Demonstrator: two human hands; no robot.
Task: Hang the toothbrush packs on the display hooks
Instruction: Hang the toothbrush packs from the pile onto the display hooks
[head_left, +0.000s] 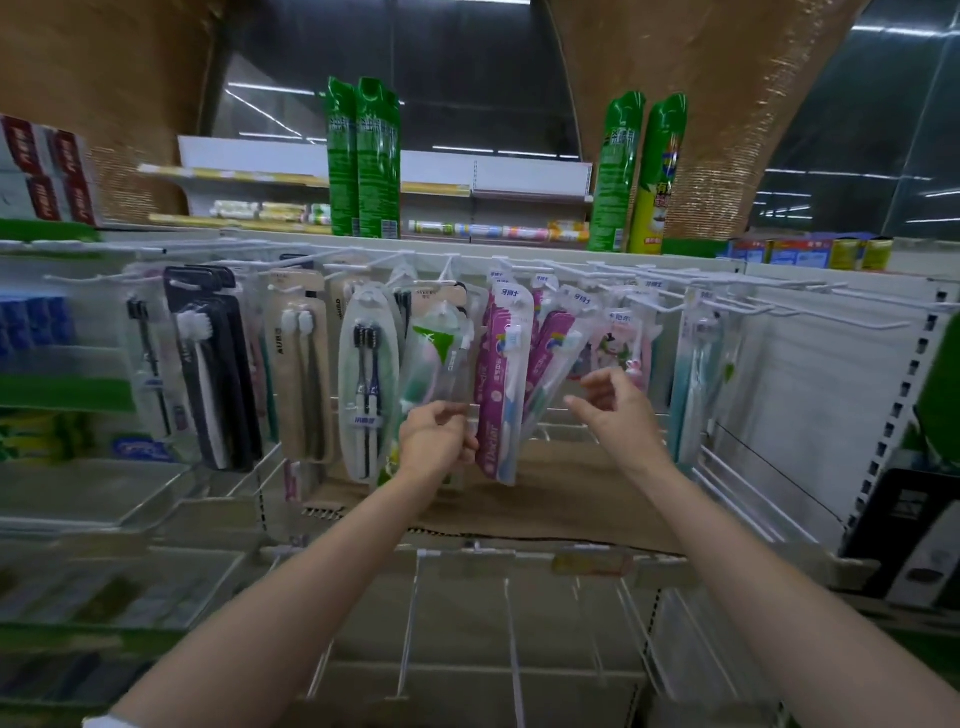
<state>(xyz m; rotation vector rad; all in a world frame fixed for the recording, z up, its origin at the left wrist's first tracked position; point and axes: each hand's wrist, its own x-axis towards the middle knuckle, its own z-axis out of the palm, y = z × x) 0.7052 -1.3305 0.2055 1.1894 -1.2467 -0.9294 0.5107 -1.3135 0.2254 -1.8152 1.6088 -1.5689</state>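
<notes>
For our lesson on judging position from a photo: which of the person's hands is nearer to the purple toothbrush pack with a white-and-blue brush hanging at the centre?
Left. The left hand sits beside the purple toothbrush pack's lower left edge, gripping a clear pack. The right hand is farther right, apart from it.

At the middle of the frame the left hand gripped the lower end of a clear toothbrush pack with green print, which hung tilted among the packs on the white display hooks. Just right of it hung a magenta pack. The right hand was raised near the pink packs right of centre, fingers loosely curled and holding nothing. Black packs and a beige pack hung at centre left. Green spray cans stood on the top shelf, upper centre
</notes>
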